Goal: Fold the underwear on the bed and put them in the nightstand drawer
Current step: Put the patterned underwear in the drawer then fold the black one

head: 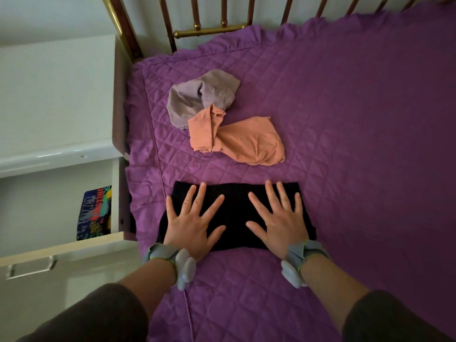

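Note:
A black pair of underwear [235, 213] lies spread flat on the purple quilted bed [345, 144], near its front-left edge. My left hand [192, 223] presses flat on its left half with fingers spread. On the right half my right hand [278, 220] lies flat the same way. Beyond them, a crumpled orange pair [241, 139] and a crumpled grey-mauve pair [197, 99] lie touching each other. The nightstand drawer [61, 250] stands pulled out at the left, holding a folded colourful printed garment [95, 213].
The white nightstand top [56, 95] sits left of the bed. A brass and wood headboard [209, 28] runs along the far edge. Bare quilt stretches to the right of the clothes.

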Available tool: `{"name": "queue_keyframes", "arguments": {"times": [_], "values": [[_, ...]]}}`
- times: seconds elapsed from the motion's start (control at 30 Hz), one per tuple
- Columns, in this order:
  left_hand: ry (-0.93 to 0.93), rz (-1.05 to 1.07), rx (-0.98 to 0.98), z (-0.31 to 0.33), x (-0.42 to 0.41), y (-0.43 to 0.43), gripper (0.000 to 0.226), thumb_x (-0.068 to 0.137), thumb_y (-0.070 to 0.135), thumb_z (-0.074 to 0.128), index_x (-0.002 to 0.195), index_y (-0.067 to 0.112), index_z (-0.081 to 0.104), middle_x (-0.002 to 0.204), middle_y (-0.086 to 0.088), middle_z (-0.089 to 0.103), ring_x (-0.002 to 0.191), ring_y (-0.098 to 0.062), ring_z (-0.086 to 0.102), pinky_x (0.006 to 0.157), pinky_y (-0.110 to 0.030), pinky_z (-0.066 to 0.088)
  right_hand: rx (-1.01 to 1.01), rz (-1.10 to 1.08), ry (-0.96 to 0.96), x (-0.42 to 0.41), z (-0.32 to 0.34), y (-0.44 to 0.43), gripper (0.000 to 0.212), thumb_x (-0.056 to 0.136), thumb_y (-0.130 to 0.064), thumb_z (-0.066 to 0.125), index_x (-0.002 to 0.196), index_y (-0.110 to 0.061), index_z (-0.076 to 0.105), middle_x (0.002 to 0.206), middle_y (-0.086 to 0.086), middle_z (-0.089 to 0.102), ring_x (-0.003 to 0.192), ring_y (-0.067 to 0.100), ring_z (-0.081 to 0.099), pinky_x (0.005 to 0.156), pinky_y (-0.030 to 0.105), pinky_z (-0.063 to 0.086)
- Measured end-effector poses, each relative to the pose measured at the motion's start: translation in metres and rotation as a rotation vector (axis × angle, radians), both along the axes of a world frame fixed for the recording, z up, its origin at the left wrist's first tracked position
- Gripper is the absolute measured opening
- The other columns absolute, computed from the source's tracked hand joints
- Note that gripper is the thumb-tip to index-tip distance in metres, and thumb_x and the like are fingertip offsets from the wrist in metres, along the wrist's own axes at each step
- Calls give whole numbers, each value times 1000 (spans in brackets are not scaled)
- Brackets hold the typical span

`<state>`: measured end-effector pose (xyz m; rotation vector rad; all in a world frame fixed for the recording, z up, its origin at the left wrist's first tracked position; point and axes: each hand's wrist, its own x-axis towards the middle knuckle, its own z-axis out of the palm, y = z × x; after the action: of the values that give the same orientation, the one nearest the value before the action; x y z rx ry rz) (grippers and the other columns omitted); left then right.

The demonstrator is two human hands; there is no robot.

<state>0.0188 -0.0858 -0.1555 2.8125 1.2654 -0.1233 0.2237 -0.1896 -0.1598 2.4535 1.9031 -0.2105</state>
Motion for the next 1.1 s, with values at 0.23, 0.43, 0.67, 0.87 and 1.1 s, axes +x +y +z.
{"name": "queue_keyframes", "arguments": {"times": [0.23, 0.43, 0.67, 0.87, 1.1], "values": [[12, -24, -69, 6, 0, -1, 73, 80, 73, 15, 146, 46, -2, 161, -3, -4, 149, -25, 2, 109, -67, 1, -60, -3, 11, 2, 0, 1, 68, 84, -73, 8, 146, -44, 0, 160, 3, -6, 147, 29, -2, 112, 61, 2], [23, -315, -150, 5, -11, -31, 76, 83, 70, 27, 149, 39, 5, 158, 8, -9, 147, -18, -2, 112, -66, 4, -175, -30, 72, 4, 4, 7, 68, 83, -73, 12, 142, -49, -11, 157, -4, -23, 145, 22, -19, 110, 61, -11], [73, -178, -289, 12, -16, -11, 76, 90, 20, 42, 151, 24, -5, 160, 7, -10, 148, -12, -5, 119, -45, 0, -204, 99, 290, -23, 23, -18, 81, 85, -67, 36, 148, -36, -5, 148, -13, -32, 145, 14, -20, 113, 51, -13], [-29, -23, -388, 45, -7, 4, 65, 89, 5, 42, 148, 26, 24, 155, 0, 30, 139, -21, 35, 110, -36, 33, -136, -16, 251, -36, 33, -18, 70, 93, -43, 46, 150, -27, 8, 160, -3, -1, 148, 14, 1, 118, 50, 5], [-268, 154, -458, 102, -29, 26, 17, 88, 22, 58, 100, 24, 69, 91, -3, 70, 93, -27, 66, 73, -29, 50, 138, -245, 593, 1, 94, -8, 24, 87, -18, 63, 110, -17, 69, 109, -1, 70, 97, 11, 62, 75, 12, 40]]}}
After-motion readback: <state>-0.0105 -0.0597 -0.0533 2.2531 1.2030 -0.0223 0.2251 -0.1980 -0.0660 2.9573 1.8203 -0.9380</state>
